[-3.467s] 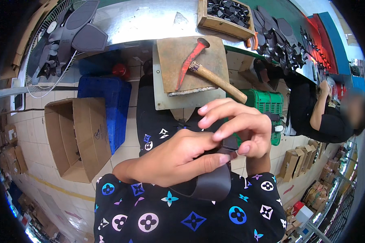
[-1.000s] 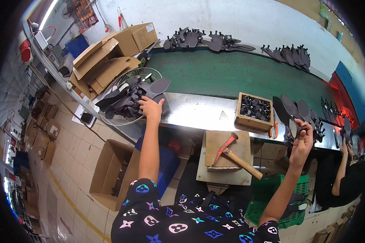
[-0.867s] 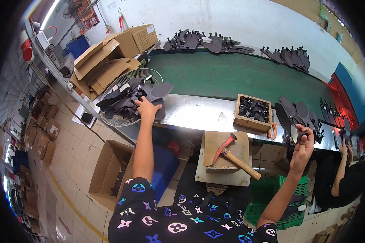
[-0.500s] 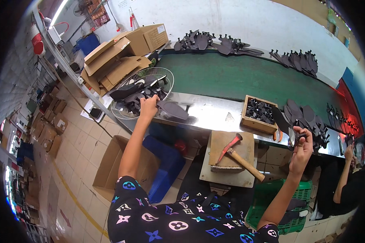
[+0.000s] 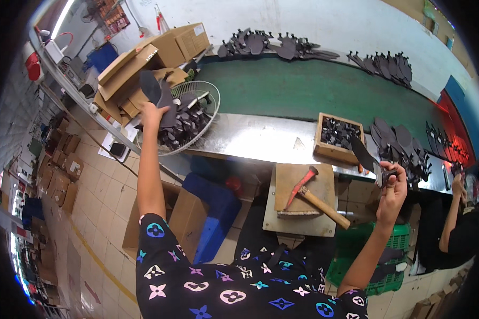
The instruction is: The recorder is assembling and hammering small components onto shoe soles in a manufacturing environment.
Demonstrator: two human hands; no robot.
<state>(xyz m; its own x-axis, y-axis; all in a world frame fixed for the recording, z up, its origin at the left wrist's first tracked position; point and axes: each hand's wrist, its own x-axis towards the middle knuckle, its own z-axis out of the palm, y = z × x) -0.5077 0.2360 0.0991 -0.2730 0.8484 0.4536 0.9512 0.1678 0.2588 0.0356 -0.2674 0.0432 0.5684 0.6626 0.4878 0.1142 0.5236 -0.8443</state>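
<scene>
Over the left rim of the round wire basket [image 5: 217, 106], my left hand [image 5: 153, 114] is closed on a dark shoe sole [image 5: 150, 86] that stands up tilted. Another sole beside it partly overlaps, and I cannot tell whether the fingers hold that one too. Soles with small black heels [image 5: 183, 130] fill the basket. My right hand [image 5: 391, 196] is raised at the right, its fingers wrapped round the heel end of a dark heeled sole [image 5: 362, 154]. A hammer [image 5: 319, 204] with a red head and wooden handle lies on the brown block [image 5: 290, 183] between my arms.
A wooden box [image 5: 324, 151] of small black heels stands on the metal bench edge [image 5: 250, 133]. Behind runs a green belt [image 5: 282, 87] with rows of heeled soles. Cardboard boxes [image 5: 183, 42] stand back left. A co-worker's hand [image 5: 457, 186] works at far right; a green crate [image 5: 394, 239] sits below.
My left hand has moved left and swung a sole up from the basket's right part to its left rim. My right hand still holds its sole, now turned slightly. The view shifted a little.
</scene>
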